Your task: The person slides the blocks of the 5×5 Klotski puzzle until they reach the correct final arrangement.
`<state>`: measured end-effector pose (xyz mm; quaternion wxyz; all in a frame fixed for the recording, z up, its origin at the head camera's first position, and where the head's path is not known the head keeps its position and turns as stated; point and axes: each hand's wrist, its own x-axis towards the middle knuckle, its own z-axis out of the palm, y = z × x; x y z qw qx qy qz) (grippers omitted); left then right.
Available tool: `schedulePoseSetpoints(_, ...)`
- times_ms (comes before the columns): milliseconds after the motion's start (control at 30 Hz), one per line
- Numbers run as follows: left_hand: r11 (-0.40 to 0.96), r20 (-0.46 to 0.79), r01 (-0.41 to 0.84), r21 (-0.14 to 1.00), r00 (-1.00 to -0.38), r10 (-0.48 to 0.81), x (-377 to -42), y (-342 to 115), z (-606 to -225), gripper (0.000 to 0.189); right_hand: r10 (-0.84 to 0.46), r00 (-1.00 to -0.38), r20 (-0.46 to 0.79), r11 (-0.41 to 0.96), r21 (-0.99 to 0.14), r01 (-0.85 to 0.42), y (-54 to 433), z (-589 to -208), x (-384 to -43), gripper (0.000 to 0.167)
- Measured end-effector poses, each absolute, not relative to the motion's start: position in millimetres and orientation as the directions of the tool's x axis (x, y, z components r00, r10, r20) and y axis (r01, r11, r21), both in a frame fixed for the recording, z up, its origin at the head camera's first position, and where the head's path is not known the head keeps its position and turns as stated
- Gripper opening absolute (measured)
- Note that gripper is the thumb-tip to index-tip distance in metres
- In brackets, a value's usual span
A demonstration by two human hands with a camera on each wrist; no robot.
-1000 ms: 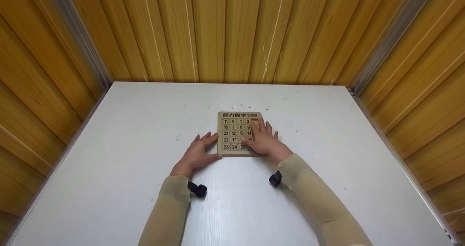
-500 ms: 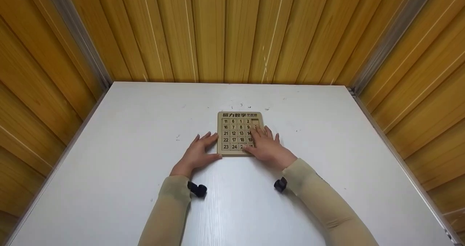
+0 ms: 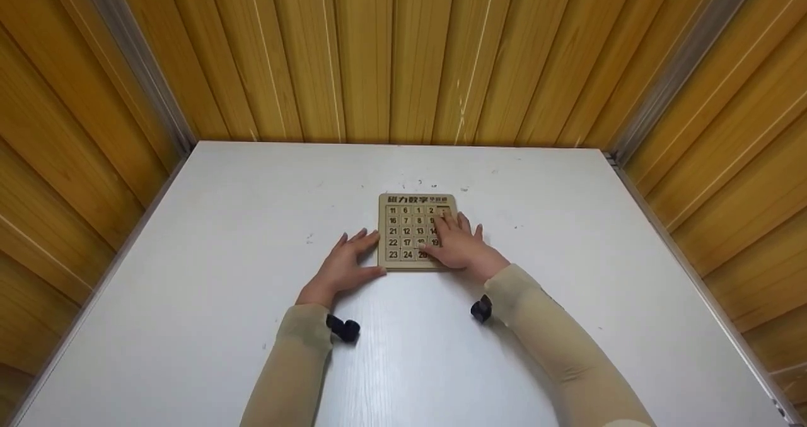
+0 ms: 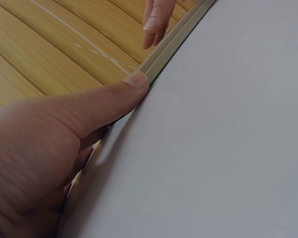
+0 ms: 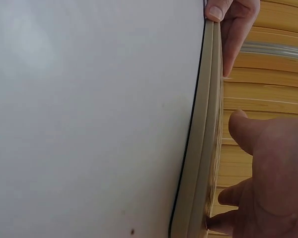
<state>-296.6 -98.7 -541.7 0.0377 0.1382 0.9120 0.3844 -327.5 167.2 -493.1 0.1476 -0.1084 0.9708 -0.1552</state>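
Observation:
A beige number slide puzzle (image 3: 413,265) lies flat on the white table, its tiles numbered in rows under a dark printed heading. My left hand (image 3: 340,267) steadies its lower-left corner, fingers against the left side. In the left wrist view, the left thumb (image 4: 111,99) presses the puzzle's edge. My right hand (image 3: 463,247) lies over the puzzle's right part, fingertips on the upper-right tiles and hiding several of them. Seen from the right wrist, that thumb (image 5: 246,131) is raised over the puzzle's face and apart from its rim (image 5: 201,109).
The white table (image 3: 403,351) extends around the puzzle, with small dark marks behind it. Yellow wood-look panels (image 3: 403,55) rise behind the table and along both sides. A black wrist camera (image 3: 343,329) sits at each cuff.
My right hand drew toward the body, then slid back up along the right column. A tile now shows in the upper-right slot that stood vacant half a second ago. The left hand stays put.

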Motion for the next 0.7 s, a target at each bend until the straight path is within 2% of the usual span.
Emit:
schedulePoseSetpoints(267,0.672,0.029,0.214,0.709,-0.961,0.276,-295.7,-98.4,-541.0,0.082,-0.268,-0.934,-0.237,0.922,-0.345,-0.177,169.8,-494.5,-328.3,0.090)
schedulePoseSetpoints(467,0.672,0.013,0.188,0.716,-0.966,0.257,-295.5,-97.2,-540.0,0.082,-0.300,-0.930,-0.212,0.898,-0.392,-0.200,176.9,-486.7,-303.1,0.089)
schedulePoseSetpoints(700,0.681,0.015,0.198,0.705,-0.964,0.265,-295.7,-97.4,-540.0,0.083,-0.332,-0.914,-0.235,0.906,-0.347,-0.240,180.2,-485.8,-278.7,0.090)
